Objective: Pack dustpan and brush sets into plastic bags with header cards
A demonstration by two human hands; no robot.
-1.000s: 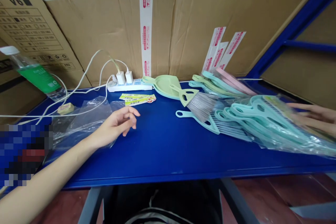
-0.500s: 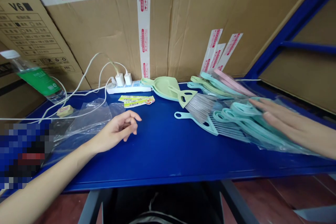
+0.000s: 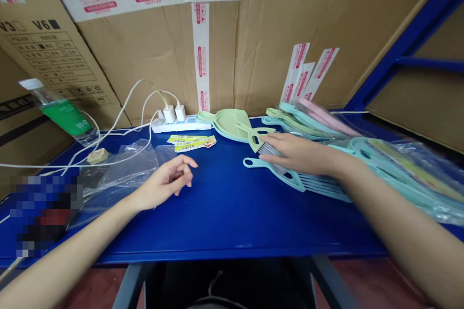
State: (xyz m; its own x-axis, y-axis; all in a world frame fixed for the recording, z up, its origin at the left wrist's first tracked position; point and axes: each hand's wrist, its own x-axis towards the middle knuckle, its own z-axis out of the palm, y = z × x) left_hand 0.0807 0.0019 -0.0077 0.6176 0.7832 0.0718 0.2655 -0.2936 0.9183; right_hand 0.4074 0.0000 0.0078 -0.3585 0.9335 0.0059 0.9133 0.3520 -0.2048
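My left hand (image 3: 168, 178) rests over the left-centre of the blue table, fingers loosely curled and apart, holding nothing. Over the bristles of a green brush (image 3: 256, 139) lies my right hand (image 3: 295, 152), its fingers extended and covering part of the brush. Just below that hand is a light blue brush (image 3: 275, 169), handle pointing left. Green and blue dustpans (image 3: 232, 123) sit behind, near the cardboard. Under and beyond my right forearm are blue dustpans in clear plastic (image 3: 395, 174). Behind them lie more green, blue and pink (image 3: 326, 116) pieces in plastic.
A white power strip (image 3: 181, 124) with two chargers stands at the back, its cables running left. Yellow labels (image 3: 192, 142) lie before it. At left are clear bags (image 3: 126, 164), a small yellowish block (image 3: 97, 156) and a tilted bottle (image 3: 65, 116). Cardboard boxes (image 3: 152, 48) rise behind.
My right hand has moved left from the bagged blue dustpans onto the green brush. Those bagged dustpans have shifted right, and a yellow-green piece now shows among them. My left hand keeps its pose.
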